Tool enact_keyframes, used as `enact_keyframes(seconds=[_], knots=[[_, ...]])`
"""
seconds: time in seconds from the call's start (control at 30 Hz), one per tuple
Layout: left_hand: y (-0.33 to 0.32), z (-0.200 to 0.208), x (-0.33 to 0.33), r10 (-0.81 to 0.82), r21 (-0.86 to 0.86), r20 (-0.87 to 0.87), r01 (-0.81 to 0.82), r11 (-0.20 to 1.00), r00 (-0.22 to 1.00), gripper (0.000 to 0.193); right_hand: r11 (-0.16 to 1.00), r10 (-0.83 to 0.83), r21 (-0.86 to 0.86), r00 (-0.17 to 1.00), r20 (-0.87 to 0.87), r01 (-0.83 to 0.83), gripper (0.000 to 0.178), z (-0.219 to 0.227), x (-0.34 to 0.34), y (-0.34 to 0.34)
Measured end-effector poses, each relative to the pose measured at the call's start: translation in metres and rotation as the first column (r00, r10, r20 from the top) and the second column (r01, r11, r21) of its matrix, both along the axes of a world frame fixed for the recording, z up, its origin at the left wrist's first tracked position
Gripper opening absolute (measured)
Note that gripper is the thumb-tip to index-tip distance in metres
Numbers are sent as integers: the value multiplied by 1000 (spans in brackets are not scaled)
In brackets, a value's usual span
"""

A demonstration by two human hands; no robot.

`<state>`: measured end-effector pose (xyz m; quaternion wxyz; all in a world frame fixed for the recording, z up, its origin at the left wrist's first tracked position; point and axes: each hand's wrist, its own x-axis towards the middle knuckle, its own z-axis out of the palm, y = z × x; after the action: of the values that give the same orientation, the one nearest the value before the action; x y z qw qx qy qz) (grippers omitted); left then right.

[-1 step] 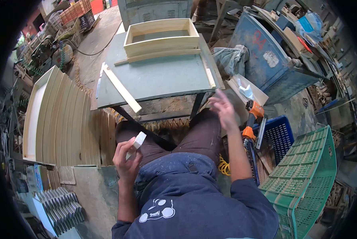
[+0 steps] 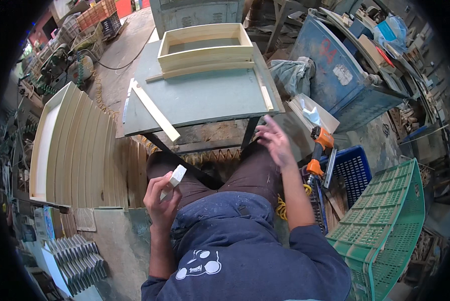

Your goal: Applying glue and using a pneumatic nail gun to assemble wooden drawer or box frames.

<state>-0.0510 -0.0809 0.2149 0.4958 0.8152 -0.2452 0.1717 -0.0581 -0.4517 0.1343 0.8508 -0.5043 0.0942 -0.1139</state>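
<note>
In my left hand [image 2: 161, 198], above my left thigh, a small pale block with a white face [image 2: 178, 174] is gripped between thumb and fingers. Part of the block is hidden behind the fingers. My right hand [image 2: 276, 144] hovers over my right thigh, its fingers apart and nothing in them. Ahead of both hands is a low grey-topped table [image 2: 205, 100]. A shallow rectangular wooden frame [image 2: 207, 56] rests at its far side, with a long thin strip [image 2: 200, 71] along the front of it. Another wooden strip [image 2: 156, 111] lies at the left, its end jutting over the near edge.
An orange and black nail gun [image 2: 321, 148] rests by a blue plastic crate [image 2: 355, 168] on my right. A green crate [image 2: 380, 226] leans nearer me. At left stands a row of wooden frames [image 2: 77, 150]. Beyond the table's right side is a blue metal cabinet [image 2: 330, 65].
My right hand has shifted a little left and slightly lower, away from the nail gun. The left hand keeps its hold on the block, tilting it slightly.
</note>
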Motion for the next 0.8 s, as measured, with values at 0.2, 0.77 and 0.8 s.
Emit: enact_keyframes(seconds=[0.2,0.77,0.8], knots=[[10,4,-5,32,32,60,-34,999,998,40,668,188,670,945,268,-323,53,-30,15,47],[10,1,-8,-7,2,48,7,1000,999,38,272,-236,-951,969,79,144,89,-83,51,40],[10,1,-8,9,-16,61,-8,1000,998,36,241,-240,-959,966,93,152,91,-86,53,45]])
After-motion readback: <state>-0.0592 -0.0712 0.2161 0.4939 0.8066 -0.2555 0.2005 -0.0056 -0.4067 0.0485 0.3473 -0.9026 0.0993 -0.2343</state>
